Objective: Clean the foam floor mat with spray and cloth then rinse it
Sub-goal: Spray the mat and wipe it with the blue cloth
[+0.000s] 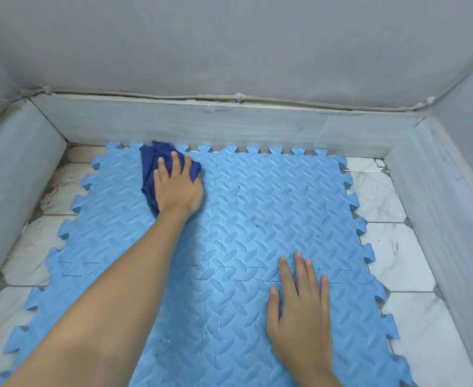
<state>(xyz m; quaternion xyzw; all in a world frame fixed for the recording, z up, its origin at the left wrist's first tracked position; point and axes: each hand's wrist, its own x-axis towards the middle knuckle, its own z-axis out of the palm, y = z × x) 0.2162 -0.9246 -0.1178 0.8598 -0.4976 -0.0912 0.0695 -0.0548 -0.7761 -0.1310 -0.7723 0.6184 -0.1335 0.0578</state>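
We're at the wiping step here. Our left hand [178, 185] is pressed flat over the bunched dark blue cloth [157, 166], fingers spread and lightly curled on top of it, up near the far-left edge of the foam mat [257, 208]. Our right hand [299, 311] lies open and flat on the near-right part, holding nothing, just pinning the mat down (smart, foam slides on tile).

To do it well we'd say keep firm even pressure, overlap strokes, and hit those dark smudges mid-mat.

The mat lies flat on the tiled floor [389, 255], roughly square, its slightly longer run seemingly heading away from us toward the back wall [229, 46].
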